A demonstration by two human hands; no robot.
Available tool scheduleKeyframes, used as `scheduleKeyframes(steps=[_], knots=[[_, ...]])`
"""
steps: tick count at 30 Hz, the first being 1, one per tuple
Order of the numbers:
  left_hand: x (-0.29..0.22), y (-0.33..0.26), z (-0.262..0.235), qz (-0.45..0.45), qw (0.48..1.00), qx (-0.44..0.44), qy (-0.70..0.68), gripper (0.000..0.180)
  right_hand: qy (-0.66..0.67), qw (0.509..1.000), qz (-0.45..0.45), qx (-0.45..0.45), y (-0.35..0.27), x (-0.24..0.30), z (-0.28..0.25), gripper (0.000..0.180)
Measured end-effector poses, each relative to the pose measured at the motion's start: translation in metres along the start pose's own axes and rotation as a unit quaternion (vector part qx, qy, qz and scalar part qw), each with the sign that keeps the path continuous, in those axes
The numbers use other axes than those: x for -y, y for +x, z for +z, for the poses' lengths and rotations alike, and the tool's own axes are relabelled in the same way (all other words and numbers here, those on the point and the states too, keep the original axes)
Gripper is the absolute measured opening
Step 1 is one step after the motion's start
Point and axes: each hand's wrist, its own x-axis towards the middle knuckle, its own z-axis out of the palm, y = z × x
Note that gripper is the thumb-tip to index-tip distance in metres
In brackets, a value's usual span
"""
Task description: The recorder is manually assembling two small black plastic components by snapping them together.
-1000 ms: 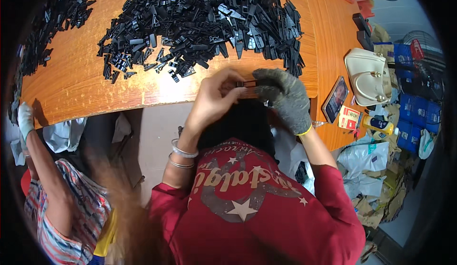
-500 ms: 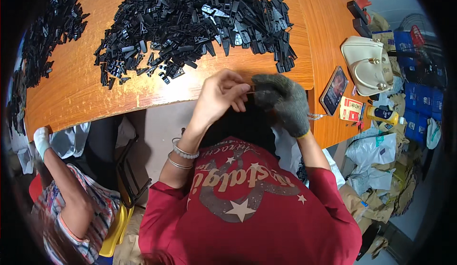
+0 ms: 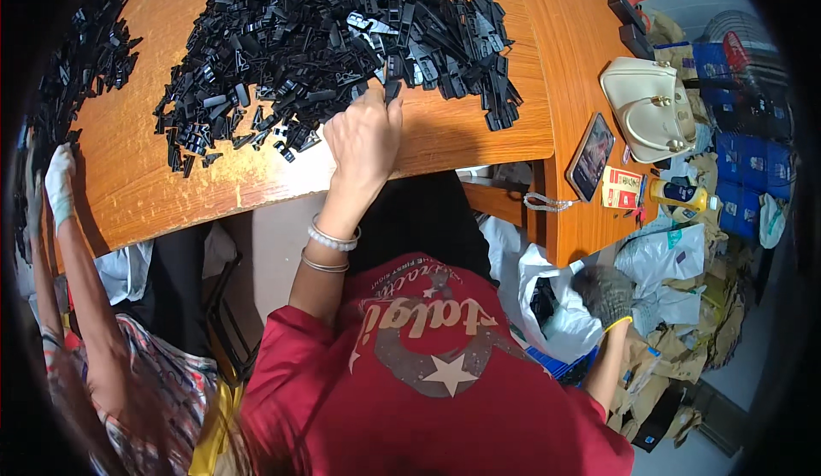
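My bare left hand (image 3: 366,138), with bracelets on the wrist, reaches to the near edge of a large pile of black plastic parts (image 3: 291,40) on the wooden table. Its fingers are curled in, with a small black plastic part (image 3: 392,91) between thumb and forefinger. Off the table's right side, my right hand (image 3: 604,295) wears a dark grey knitted glove. It is beside an open white plastic bag (image 3: 571,326) that has dark things inside. Blur hides how the gloved fingers are set.
A phone (image 3: 591,158), a cream handbag (image 3: 648,108) and a red-and-white packet (image 3: 622,189) lie toward the table's right edge, near a yellow bottle (image 3: 682,194). On the left, a co-worker's gloved hand (image 3: 60,183) is by another pile of black parts (image 3: 98,57).
My hands have parted from each other near the table edge. The left went forward to the pile; the right swung right and down beside the white bag. The co-worker's gloved hand moved farther up the table.
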Motion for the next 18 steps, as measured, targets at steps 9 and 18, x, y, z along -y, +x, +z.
scheduleKeyframes(steps=[9, 18], knots=[[0.019, -0.049, -0.018, 0.212, 0.963, -0.027, -0.161, 0.008, 0.382, 0.822, -0.234, -0.35, 0.106, 0.173, -0.091, 0.051], [0.024, -0.011, -0.033, 0.199, 0.97, -0.025, -0.14, 0.021, 0.494, 0.804, -0.311, -0.115, 0.141, 0.199, -0.104, 0.04]])
